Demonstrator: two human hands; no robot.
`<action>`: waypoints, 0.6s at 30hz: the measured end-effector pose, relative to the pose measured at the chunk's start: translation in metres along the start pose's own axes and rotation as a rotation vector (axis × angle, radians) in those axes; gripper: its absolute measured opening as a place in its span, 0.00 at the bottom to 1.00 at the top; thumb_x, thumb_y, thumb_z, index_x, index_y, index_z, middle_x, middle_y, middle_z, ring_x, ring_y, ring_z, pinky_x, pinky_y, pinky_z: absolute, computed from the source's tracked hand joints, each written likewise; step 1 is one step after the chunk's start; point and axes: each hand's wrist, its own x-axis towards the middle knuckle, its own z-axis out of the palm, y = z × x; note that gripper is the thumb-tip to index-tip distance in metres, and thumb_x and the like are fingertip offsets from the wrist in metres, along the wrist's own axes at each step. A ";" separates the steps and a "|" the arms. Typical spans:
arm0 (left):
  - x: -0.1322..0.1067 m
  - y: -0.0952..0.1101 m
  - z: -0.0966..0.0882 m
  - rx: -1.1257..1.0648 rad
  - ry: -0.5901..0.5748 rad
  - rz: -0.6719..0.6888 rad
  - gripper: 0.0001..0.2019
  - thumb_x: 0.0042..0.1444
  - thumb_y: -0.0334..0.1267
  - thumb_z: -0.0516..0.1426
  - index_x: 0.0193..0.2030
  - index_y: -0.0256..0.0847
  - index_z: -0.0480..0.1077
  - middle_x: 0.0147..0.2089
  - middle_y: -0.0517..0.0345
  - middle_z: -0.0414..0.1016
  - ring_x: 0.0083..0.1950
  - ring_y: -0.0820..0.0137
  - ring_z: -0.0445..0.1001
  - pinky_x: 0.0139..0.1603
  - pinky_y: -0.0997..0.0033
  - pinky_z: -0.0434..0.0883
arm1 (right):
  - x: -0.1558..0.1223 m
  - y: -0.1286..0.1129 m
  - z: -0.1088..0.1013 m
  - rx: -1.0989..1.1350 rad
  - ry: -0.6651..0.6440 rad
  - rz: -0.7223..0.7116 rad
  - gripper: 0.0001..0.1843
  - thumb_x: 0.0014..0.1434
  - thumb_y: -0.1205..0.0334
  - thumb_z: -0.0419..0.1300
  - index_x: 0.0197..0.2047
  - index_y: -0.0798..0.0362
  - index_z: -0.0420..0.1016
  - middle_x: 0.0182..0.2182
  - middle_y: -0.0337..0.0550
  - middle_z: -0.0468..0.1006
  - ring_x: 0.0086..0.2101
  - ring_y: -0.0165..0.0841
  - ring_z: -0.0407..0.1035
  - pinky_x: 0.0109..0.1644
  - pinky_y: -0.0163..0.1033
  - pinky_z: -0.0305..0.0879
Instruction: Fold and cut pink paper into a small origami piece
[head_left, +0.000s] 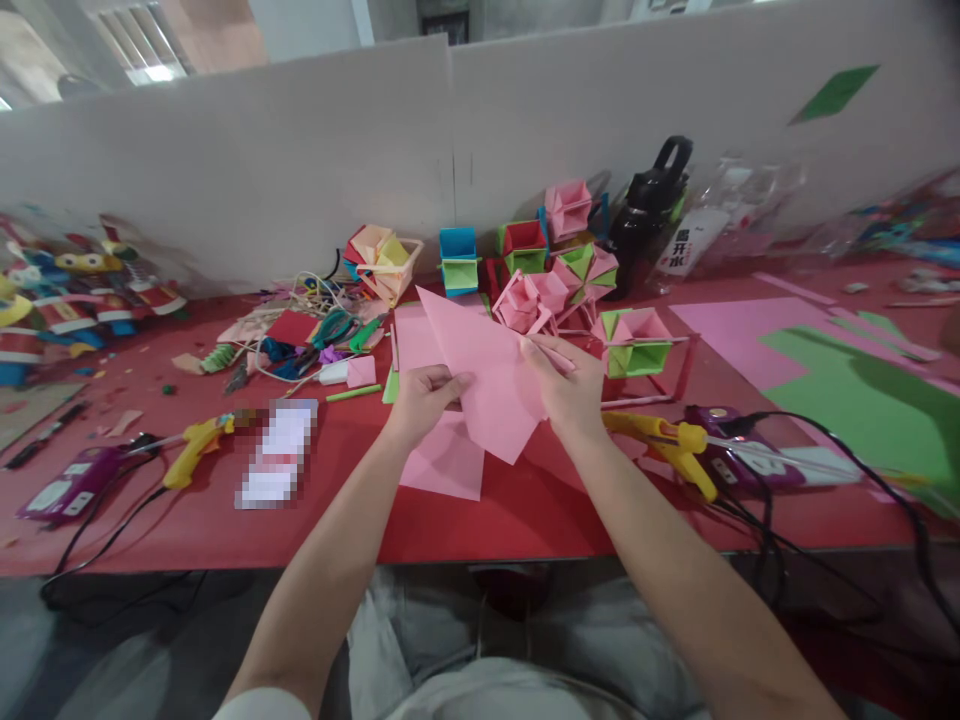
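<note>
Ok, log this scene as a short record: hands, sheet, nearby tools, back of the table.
Left hand: pinches the pink sheet at its left
Right hand: grips its right side
Sheet: raised over the red table
Below it: loose pink paper
Tools: left glue gun, right glue gun, both yellow
Back: blue-and-green paper piece, black bottle

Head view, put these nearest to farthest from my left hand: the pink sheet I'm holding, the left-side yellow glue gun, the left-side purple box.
1. Pink sheet: held in your left hand.
2. Yellow glue gun: off to the left.
3. Purple box: farther left.
</note>
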 end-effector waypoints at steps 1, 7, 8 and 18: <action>0.000 0.000 -0.001 0.000 -0.002 -0.007 0.20 0.46 0.50 0.72 0.26 0.33 0.75 0.27 0.56 0.78 0.29 0.72 0.76 0.33 0.69 0.80 | 0.000 0.000 0.000 -0.005 0.001 0.000 0.12 0.55 0.52 0.70 0.38 0.52 0.85 0.35 0.44 0.86 0.39 0.39 0.80 0.48 0.45 0.76; 0.002 0.005 -0.007 -0.054 -0.002 0.002 0.17 0.46 0.46 0.72 0.34 0.34 0.78 0.32 0.54 0.81 0.32 0.72 0.78 0.36 0.71 0.80 | -0.002 0.000 0.001 -0.020 -0.046 0.010 0.11 0.54 0.52 0.71 0.37 0.50 0.85 0.35 0.43 0.86 0.38 0.39 0.80 0.46 0.45 0.76; 0.003 0.006 -0.008 -0.071 0.022 0.015 0.16 0.46 0.46 0.72 0.33 0.34 0.78 0.31 0.55 0.80 0.31 0.72 0.78 0.36 0.71 0.80 | -0.002 0.000 0.001 -0.020 -0.047 0.011 0.11 0.54 0.52 0.71 0.37 0.50 0.85 0.35 0.43 0.86 0.38 0.39 0.80 0.46 0.44 0.77; 0.009 0.003 -0.018 -0.097 0.093 0.063 0.17 0.44 0.44 0.72 0.29 0.36 0.73 0.27 0.60 0.75 0.29 0.74 0.75 0.33 0.72 0.79 | -0.003 0.002 0.000 -0.014 -0.084 -0.008 0.11 0.54 0.52 0.70 0.37 0.49 0.85 0.35 0.42 0.86 0.38 0.39 0.81 0.47 0.45 0.78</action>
